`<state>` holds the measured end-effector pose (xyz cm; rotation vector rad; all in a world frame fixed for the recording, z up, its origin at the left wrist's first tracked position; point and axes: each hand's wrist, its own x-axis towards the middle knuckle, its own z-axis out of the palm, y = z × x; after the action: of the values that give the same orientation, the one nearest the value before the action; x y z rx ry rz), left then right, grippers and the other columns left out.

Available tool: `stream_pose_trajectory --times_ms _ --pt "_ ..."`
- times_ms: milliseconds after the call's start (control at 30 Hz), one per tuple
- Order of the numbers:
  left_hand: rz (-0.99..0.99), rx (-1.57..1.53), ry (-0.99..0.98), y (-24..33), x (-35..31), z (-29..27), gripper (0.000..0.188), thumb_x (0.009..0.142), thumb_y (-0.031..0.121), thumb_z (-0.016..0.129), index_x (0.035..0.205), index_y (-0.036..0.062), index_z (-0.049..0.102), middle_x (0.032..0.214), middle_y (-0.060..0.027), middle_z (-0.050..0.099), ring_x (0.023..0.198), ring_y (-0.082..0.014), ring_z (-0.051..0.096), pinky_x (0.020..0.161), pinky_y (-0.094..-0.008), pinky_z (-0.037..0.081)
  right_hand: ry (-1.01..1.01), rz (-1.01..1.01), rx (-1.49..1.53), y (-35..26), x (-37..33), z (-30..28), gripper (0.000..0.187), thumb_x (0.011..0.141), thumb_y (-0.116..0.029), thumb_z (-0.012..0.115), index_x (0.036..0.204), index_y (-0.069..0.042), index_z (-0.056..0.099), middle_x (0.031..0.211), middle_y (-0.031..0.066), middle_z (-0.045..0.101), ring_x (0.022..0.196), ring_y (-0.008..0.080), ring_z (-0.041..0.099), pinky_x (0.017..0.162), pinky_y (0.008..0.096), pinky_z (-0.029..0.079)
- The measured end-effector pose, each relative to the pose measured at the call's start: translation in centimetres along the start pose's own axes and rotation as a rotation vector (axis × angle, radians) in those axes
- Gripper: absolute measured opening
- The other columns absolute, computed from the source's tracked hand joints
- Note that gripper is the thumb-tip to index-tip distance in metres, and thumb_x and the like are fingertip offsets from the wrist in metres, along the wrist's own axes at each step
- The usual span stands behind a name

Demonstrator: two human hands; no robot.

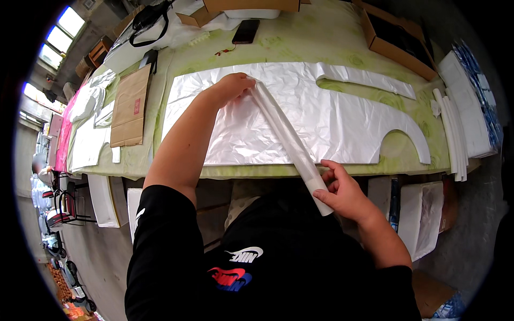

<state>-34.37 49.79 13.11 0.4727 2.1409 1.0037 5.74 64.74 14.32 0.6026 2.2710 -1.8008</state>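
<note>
A long, thin roll of white plastic film (286, 136) slants across the front of the table, its near end jutting past the edge toward my body. At the far end, my left hand (233, 90) pinches the roll with bent fingers. My right hand (342, 190) holds the near end, thumb on top and fingers along its right side. Beneath the roll lie flat, wrinkled white plastic carrier bags (353, 123) with long handle loops pointing right. How many layers are in that pile I cannot tell.
Flat brown cardboard (130, 109) and more white bags (85, 142) lie to the left. A dark phone (246, 32) rests at the back, and an open carton (396, 45) stands far right. Several white rolls (454, 139) lie by the right edge. White bins (420, 219) stand below.
</note>
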Motion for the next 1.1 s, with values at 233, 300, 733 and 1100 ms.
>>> stream_pose_trajectory --times_ms 233,300,733,1100 --pt "0.035 0.167 0.041 0.6 0.4 1.1 0.039 0.095 0.028 0.063 0.123 0.0013 0.066 0.104 -0.0084 0.066 0.085 -0.0171 0.057 0.075 -0.0323 0.05 -0.085 0.135 0.064 3.3 -5.9 -2.7 0.072 0.086 -0.012 0.077 0.15 -0.003 0.044 0.112 0.0132 0.069 0.098 0.0167 0.067 0.087 0.0315 0.055" --pt "0.031 0.289 0.043 0.0 0.9 0.9 0.038 0.094 0.027 0.062 0.121 0.0014 0.067 0.102 -0.0109 0.067 0.085 -0.0202 0.061 0.076 -0.0343 0.051 -0.154 0.231 0.114 4.5 -9.0 -4.2 0.07 0.085 -0.009 0.076 0.149 -0.003 0.046 0.114 0.0123 0.069 0.1 0.0179 0.068 0.09 0.0315 0.054" --pt "0.413 0.567 0.315 4.9 1.4 6.7 0.055 0.089 0.031 0.069 0.138 0.0084 0.056 0.139 -0.0198 0.055 0.12 -0.037 0.062 0.104 -0.0435 0.05 0.013 0.453 0.272 13.8 -20.9 -6.6 0.069 0.075 0.008 0.071 0.14 -0.003 0.05 0.125 0.0075 0.061 0.114 0.0183 0.059 0.099 0.0325 0.049" --pt "1.023 0.882 -0.213 -3.2 -14.2 12.6 0.107 0.083 0.069 0.067 0.159 0.005 0.029 0.166 -0.018 0.026 0.157 -0.0381 0.016 0.127 -0.0559 0.012 0.289 -0.066 -0.182 4.5 -8.4 -8.4 0.053 0.081 -0.008 0.073 0.131 -0.003 0.058 0.116 0.0103 0.066 0.109 0.0213 0.064 0.096 0.036 0.051"
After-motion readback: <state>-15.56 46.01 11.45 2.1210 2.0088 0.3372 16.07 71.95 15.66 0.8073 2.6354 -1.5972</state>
